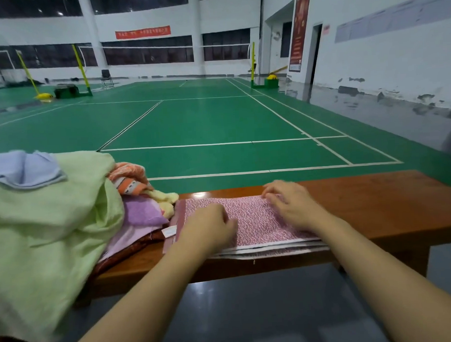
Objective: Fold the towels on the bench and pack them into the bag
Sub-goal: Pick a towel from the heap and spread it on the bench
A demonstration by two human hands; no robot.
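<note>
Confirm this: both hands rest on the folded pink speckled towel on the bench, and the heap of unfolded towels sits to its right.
Not quite. The heap of unfolded towels sits to the left, not the right, as the head view shows. Both the left hand and right hand do rest on the folded pink speckled towel on the bench.

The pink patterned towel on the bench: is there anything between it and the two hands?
Nothing visible does. The left hand and the right hand both rest directly on the pink patterned towel, which lies folded on the bench. The towel pile sits beside it, to the left.
</note>
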